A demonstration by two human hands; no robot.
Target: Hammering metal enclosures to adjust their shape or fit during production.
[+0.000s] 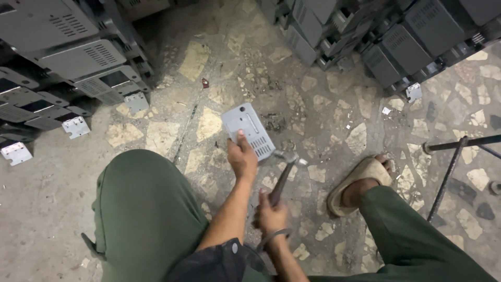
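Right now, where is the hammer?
In the head view the hammer is near the middle, gripped by the right hand, its head beside the lower corner of the grey metal panel that the left hand holds.

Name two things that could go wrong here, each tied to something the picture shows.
1. The left hand grips the grey metal panel close beside the hammer head held by the right hand; a stray blow might hit the thumb.
2. The sandalled foot sits near; a dropped panel could strike bare toes.
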